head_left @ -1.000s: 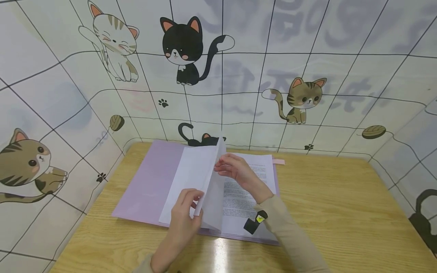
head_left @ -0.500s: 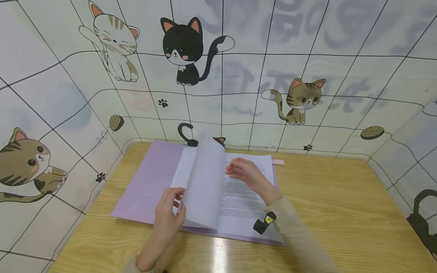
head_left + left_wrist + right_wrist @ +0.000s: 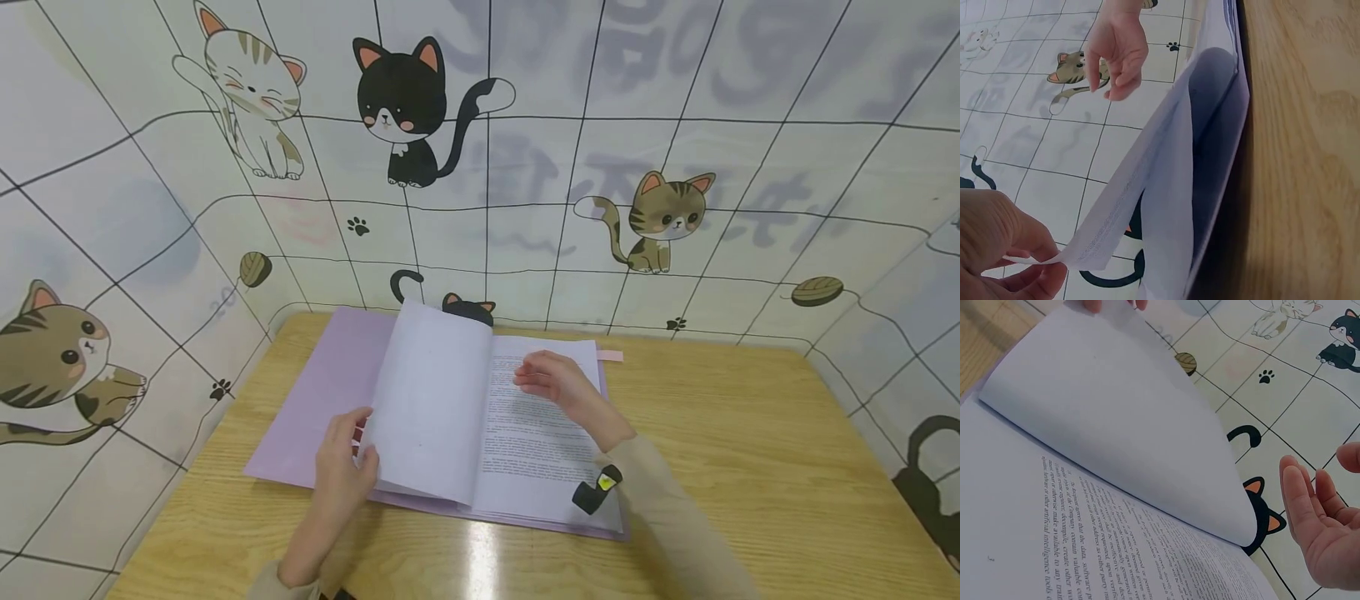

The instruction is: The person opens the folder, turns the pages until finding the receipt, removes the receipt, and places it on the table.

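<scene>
A lilac folder (image 3: 322,400) lies spread on the table with white sheets bound inside. My left hand (image 3: 345,458) pinches the outer edge of a raised page (image 3: 427,408) between thumb and fingers; the left wrist view shows that page (image 3: 1107,231) lifted off the sheets beneath. The side of it facing up looks blank. My right hand (image 3: 558,383) hovers over the printed page (image 3: 525,450) on the right, fingers loosely bent and holding nothing. In the right wrist view the right hand (image 3: 1325,525) is apart from the paper.
A pink tab (image 3: 611,356) sticks out from the folder's right side. The wooden table (image 3: 735,458) stretches to the right. Behind it stands a wall covering (image 3: 540,167) with cartoon cats. A black strap (image 3: 596,492) hangs at the right wrist.
My left hand has carried the page leftward, from nearly upright to leaning over the left side. My right hand has come away from the page, moving right and slightly down.
</scene>
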Available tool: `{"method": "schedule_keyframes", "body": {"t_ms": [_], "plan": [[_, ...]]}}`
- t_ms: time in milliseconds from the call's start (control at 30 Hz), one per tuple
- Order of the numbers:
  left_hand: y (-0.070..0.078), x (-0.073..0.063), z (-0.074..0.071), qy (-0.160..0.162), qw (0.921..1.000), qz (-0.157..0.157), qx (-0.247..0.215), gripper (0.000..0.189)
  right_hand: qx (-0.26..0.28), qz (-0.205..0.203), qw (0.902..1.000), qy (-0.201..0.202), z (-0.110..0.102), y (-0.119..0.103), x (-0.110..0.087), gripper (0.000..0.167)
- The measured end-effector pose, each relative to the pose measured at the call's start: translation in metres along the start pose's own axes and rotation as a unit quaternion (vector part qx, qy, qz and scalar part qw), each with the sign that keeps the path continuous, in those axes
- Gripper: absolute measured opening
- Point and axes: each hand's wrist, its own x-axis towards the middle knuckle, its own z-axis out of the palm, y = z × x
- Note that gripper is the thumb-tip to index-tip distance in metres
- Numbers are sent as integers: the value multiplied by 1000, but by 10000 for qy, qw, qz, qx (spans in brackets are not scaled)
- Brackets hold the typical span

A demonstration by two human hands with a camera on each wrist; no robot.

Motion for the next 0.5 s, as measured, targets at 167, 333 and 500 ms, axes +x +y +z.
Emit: {"method": "schedule_keyframes", "body": {"t_ms": [167, 333, 500], "plan": [[-5, -2, 0, -146, 9996, -193, 117, 49, -62, 7, 10000, -6, -7, 3, -2, 14], [-12, -6, 0, -219, 9991, -278, 220, 40, -13, 74, 9999, 155, -16, 8, -1, 15], [-19, -10, 1, -385, 9973, -517, 363, 35, 48, 123, 9995, 299, -26, 10, -1, 15]]}}
